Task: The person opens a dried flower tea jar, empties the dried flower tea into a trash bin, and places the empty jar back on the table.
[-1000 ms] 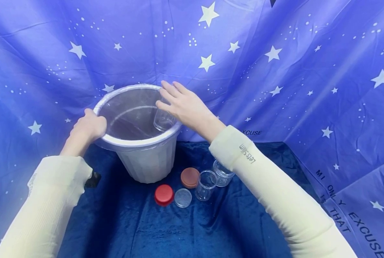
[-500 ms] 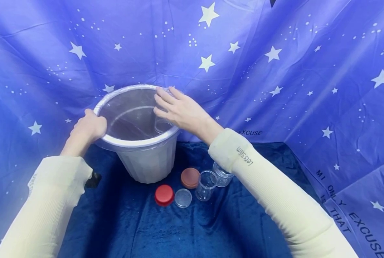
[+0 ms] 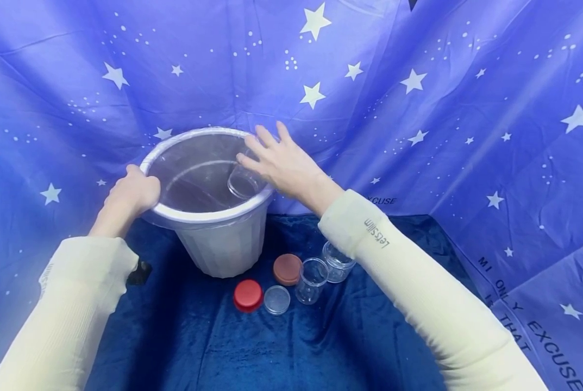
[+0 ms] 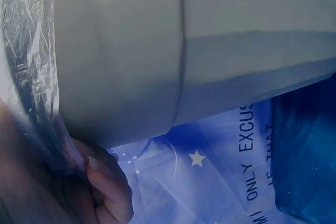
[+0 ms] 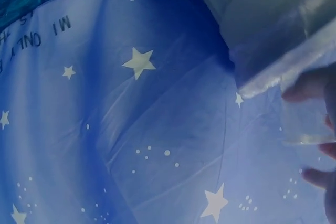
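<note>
A pale ribbed trash bin lined with a clear plastic bag stands at centre left in the head view. My left hand grips the bin's left rim, its fingers curled over the bag's folded edge in the left wrist view. At the opposite rim my right hand holds a clear plastic jar, which tilts into the bin's mouth. The thumb is hidden in the head view. In the right wrist view the jar shows beside the rim, between the fingers.
In front of the bin lie a red lid, a clear lid and a brown lid. Two clear jars, one nearer and one partly behind the right sleeve, stand beside them. A star-patterned curtain rises close behind the bin.
The right hand dipped toward the bin, then came back up and slightly right, its fingers more spread. The jar's visible end has swung left inside the mouth. The left hand stays put.
</note>
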### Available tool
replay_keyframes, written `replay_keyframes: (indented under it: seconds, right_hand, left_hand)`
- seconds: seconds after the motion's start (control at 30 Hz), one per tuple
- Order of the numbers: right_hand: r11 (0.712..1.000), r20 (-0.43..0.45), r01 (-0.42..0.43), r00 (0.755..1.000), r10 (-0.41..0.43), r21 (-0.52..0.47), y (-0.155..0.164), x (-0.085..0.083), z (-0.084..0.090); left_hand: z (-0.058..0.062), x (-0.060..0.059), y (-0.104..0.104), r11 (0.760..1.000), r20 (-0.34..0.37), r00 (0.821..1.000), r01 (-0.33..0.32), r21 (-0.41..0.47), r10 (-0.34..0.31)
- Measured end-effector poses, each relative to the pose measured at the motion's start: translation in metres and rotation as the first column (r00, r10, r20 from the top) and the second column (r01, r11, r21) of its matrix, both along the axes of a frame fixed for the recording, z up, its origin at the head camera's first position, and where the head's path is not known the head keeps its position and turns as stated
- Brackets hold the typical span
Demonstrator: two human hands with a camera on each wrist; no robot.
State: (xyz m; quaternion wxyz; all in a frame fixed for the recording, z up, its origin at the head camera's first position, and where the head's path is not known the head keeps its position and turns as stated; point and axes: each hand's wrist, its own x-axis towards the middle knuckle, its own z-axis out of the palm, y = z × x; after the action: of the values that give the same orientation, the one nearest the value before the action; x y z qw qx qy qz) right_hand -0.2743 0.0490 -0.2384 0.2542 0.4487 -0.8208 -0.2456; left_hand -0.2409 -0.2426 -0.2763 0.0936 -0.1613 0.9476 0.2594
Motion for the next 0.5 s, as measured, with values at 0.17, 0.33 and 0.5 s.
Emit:
replay_keyframes:
  seconds: [0.17, 0.33, 0.5]
  right_hand:
    - [0.992, 0.180, 0.103, 0.980, -0.088, -0.076, 0.001, 0.000, 0.012]
    - [0.985, 0.259, 0.139, 0.960, -0.109, -0.103, 0.003, -0.001, 0.024]
    - [0.988, 0.288, 0.130, 0.952, -0.103, -0.078, 0.005, -0.001, 0.029]
  left_hand:
    - [0.001, 0.000, 0.002, 1.000, 0.006, 1.000, -0.004, -0.003, 0.004]
    - [0.000, 0.000, 0.001, 1.000, 0.003, 1.000, -0.005, -0.003, 0.005]
    - [0.000, 0.001, 0.002, 1.000, 0.003, 1.000, 0.000, 0.000, 0.000]
